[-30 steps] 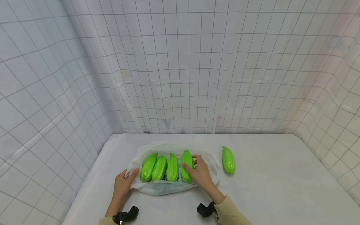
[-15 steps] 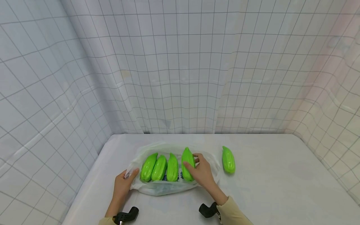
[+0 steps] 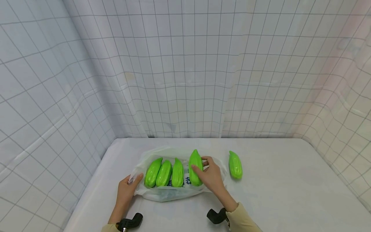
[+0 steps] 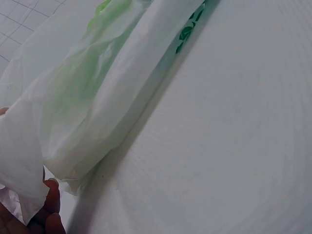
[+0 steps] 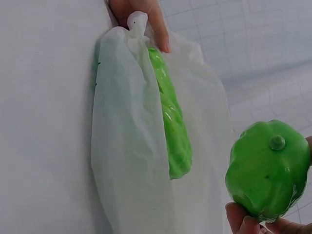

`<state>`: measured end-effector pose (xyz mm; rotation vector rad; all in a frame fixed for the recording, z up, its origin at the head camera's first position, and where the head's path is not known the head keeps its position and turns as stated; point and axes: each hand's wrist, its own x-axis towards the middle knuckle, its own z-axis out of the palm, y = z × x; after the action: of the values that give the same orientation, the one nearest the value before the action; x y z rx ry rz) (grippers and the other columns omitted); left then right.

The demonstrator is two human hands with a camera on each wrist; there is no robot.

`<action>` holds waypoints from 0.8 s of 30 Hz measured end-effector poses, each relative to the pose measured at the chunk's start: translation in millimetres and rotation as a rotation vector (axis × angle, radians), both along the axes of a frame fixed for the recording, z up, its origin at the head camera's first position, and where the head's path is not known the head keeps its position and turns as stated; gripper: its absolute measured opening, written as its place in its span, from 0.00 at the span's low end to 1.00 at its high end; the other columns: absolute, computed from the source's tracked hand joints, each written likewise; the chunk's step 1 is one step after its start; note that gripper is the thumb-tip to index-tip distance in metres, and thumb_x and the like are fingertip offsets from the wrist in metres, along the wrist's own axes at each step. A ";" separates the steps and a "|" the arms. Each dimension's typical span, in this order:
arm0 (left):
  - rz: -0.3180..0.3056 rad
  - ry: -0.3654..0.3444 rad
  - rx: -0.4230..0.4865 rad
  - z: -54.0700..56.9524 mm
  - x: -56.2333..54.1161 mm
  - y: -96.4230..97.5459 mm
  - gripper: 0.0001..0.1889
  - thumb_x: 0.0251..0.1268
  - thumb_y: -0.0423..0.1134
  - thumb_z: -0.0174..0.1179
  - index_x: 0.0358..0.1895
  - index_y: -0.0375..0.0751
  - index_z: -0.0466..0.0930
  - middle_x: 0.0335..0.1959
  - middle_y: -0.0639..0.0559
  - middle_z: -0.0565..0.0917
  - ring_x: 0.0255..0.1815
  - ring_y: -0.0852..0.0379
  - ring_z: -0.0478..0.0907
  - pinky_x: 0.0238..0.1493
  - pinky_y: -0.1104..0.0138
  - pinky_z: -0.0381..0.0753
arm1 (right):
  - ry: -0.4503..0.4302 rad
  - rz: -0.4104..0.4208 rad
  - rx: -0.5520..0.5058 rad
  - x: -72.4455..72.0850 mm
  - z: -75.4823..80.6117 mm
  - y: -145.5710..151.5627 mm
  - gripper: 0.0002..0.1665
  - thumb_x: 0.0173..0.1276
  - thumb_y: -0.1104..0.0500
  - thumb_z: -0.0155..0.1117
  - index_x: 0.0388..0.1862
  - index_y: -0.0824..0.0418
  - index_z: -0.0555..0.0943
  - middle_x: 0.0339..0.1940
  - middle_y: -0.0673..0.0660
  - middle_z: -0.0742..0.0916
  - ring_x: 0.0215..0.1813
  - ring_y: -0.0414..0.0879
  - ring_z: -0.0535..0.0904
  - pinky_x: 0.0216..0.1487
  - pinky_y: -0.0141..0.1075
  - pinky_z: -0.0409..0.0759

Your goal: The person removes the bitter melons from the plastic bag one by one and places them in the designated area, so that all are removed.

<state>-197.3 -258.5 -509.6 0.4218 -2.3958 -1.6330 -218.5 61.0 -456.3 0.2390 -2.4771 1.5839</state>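
A white translucent plastic bag (image 3: pixel 162 195) lies on the table with its mouth spread wide. Several glossy, ridged green gourds (image 3: pixel 163 173) sit side by side inside it. My left hand (image 3: pixel 126 190) pinches the bag's left edge; its fingertips (image 4: pixel 52 195) show beside the plastic in the left wrist view. My right hand (image 3: pixel 213 177) grips another green gourd (image 3: pixel 195 167) between thumb and fingers, over the bag's right part. In the right wrist view this held gourd (image 5: pixel 265 170) appears blunt end first, apart from those in the bag. Part of the right fingers is hidden behind it.
One more green gourd (image 3: pixel 235 165) lies on the white tabletop (image 3: pixel 284 187) to the right of the bag. Blue printing (image 3: pixel 186 180) shows on the plastic under the held gourd. White grid-patterned curtains (image 3: pixel 185 80) hang at the back and both sides.
My right hand has moved the held gourd slightly right and up, away from its neighbours, uncovering more of the bag's print. My left hand has stayed on the bag's edge.
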 end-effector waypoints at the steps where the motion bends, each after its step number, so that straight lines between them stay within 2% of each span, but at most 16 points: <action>1: 0.004 0.004 -0.003 -0.4 -0.1 -0.1 0.30 0.61 0.55 0.63 0.48 0.26 0.78 0.39 0.41 0.82 0.31 0.57 0.71 0.31 0.68 0.71 | 0.002 0.000 -0.001 0.1 0.5 0.4 0.32 0.61 0.44 0.67 0.57 0.63 0.73 0.37 0.55 0.79 0.29 0.42 0.76 0.26 0.36 0.76; 6: 0.021 0.021 -0.023 -2.9 -1.0 -0.3 0.28 0.61 0.53 0.64 0.46 0.26 0.79 0.36 0.42 0.82 0.29 0.57 0.70 0.30 0.68 0.70 | 0.012 -0.003 -0.016 1.1 3.4 2.1 0.32 0.62 0.45 0.67 0.57 0.63 0.73 0.37 0.56 0.79 0.28 0.43 0.76 0.25 0.36 0.76; 19: 0.009 0.031 -0.021 -3.8 -0.8 -0.9 0.28 0.61 0.53 0.63 0.47 0.26 0.79 0.39 0.40 0.82 0.30 0.57 0.71 0.31 0.68 0.70 | 0.046 -0.046 -0.031 1.0 8.4 10.5 0.33 0.60 0.45 0.69 0.56 0.63 0.73 0.37 0.56 0.81 0.29 0.43 0.76 0.24 0.34 0.76; 24: 0.010 0.029 -0.014 -3.6 -1.2 -1.0 0.28 0.61 0.53 0.64 0.46 0.26 0.79 0.36 0.41 0.82 0.29 0.57 0.70 0.30 0.68 0.70 | 0.046 -0.055 -0.051 0.7 8.2 14.8 0.33 0.60 0.46 0.69 0.57 0.63 0.72 0.37 0.57 0.81 0.28 0.43 0.76 0.23 0.34 0.75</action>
<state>-198.5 -259.5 -513.2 0.4041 -2.3784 -1.6061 -217.8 75.8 -448.1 0.1956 -2.3849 1.5986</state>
